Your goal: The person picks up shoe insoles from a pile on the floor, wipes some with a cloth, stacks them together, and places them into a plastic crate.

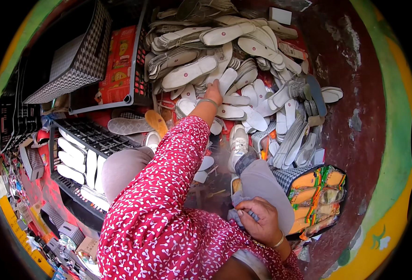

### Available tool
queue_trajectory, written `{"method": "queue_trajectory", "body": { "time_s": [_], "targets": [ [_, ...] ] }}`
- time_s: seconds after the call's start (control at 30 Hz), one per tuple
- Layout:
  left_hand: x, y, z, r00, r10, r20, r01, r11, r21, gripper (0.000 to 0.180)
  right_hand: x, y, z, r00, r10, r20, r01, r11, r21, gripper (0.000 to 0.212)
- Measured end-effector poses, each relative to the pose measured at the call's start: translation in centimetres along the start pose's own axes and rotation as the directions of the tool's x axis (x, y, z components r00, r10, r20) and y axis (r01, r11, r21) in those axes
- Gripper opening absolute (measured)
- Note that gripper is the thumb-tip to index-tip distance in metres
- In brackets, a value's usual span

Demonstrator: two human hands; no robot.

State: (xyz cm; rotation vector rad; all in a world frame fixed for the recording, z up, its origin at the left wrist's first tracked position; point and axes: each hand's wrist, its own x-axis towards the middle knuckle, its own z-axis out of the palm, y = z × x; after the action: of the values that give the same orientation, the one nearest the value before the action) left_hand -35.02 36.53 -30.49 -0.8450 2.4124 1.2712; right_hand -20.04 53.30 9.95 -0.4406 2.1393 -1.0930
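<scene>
My left hand point(211, 93) reaches forward into a large heap of insoles. Its fingers are closed at the end of a small white insole point(228, 80). Just left of that hand lies a bigger white insole point(190, 73) with a small red mark, on top of others. Stacked pale insoles point(287, 144) stand on edge to the right of the heap. My right hand point(262, 220) rests by my right knee, its fingers curled in. Grey-blue cloth point(237, 213) shows beside those fingers, but what they hold, if anything, is hidden.
At left, a black crate point(133, 70) holds red packets, and a lower black basket point(82, 135) has white insoles. A checked bin point(283, 177) with orange packages stands at right. Brown and grey insoles point(155, 122) lie near my left knee. Dark red floor point(350, 154) borders the heap.
</scene>
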Motion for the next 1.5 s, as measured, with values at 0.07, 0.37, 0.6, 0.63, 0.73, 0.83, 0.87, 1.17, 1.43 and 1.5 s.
{"method": "queue_trajectory", "body": {
  "time_s": [0.07, 0.37, 0.6, 0.63, 0.73, 0.83, 0.87, 1.17, 1.43, 1.5],
  "targets": [
    [0.4, 0.0, -0.4, 1.000, 0.011, -0.009, -0.011, 0.999, -0.044, 0.042, 0.1, -0.2, 0.0, 1.000, 0.004, 0.006, -0.004, 1.000, -0.004, 0.009],
    [1.9, -0.4, 1.0, 0.903, 0.109, 0.417, -0.149, 0.987, 0.064, 0.034, 0.2, 0.0, 0.2, 1.000, 0.002, 0.002, -0.002, 1.000, -0.013, 0.009],
    [-1.6, 0.9, -2.8, 0.948, 0.226, 0.223, -0.234, 0.972, 0.009, 0.035, -0.7, 1.1, 1.0, 0.991, 0.096, -0.089, -0.082, 0.985, 0.153, 0.011],
    [-1.9, 1.7, -3.8, 0.957, 0.170, 0.233, -0.112, 0.963, -0.244, 0.031, -0.8, 1.1, 1.0, 0.986, 0.141, -0.087, -0.119, 0.968, 0.220, 0.011],
    [-3.1, 4.6, -8.7, 0.930, 0.354, 0.103, -0.210, 0.738, -0.641, 0.025, -1.5, 1.3, 0.6, 0.983, 0.166, -0.072, -0.121, 0.899, 0.421, 0.020],
    [-8.6, 11.2, -15.8, 0.862, 0.493, -0.117, -0.378, 0.472, -0.797, 0.021, -0.7, 1.8, 0.6, 0.963, -0.053, -0.263, 0.199, 0.798, 0.568, 0.030],
    [-10.0, 12.5, -17.7, 0.763, 0.591, -0.261, -0.561, 0.405, -0.722, 0.022, -0.4, 1.9, 0.1, 0.965, -0.021, -0.262, 0.191, 0.741, 0.644, 0.030],
    [-31.3, 17.3, -33.3, 0.177, 0.942, -0.284, -0.982, 0.149, -0.116, 0.033, 1.5, -3.1, -3.5, 0.997, -0.023, 0.079, -0.071, 0.238, 0.969, 0.051],
    [-32.3, 10.9, -34.6, 0.406, 0.825, -0.393, -0.905, 0.305, -0.296, 0.026, 5.4, -5.4, 0.0, 0.976, -0.198, 0.090, 0.036, 0.555, 0.831, 0.026],
    [-30.4, 9.4, -34.6, 0.515, 0.697, -0.499, -0.826, 0.250, -0.505, 0.025, 6.5, -4.0, 0.9, 0.987, -0.156, -0.032, 0.123, 0.617, 0.777, 0.026]
  ]
}}
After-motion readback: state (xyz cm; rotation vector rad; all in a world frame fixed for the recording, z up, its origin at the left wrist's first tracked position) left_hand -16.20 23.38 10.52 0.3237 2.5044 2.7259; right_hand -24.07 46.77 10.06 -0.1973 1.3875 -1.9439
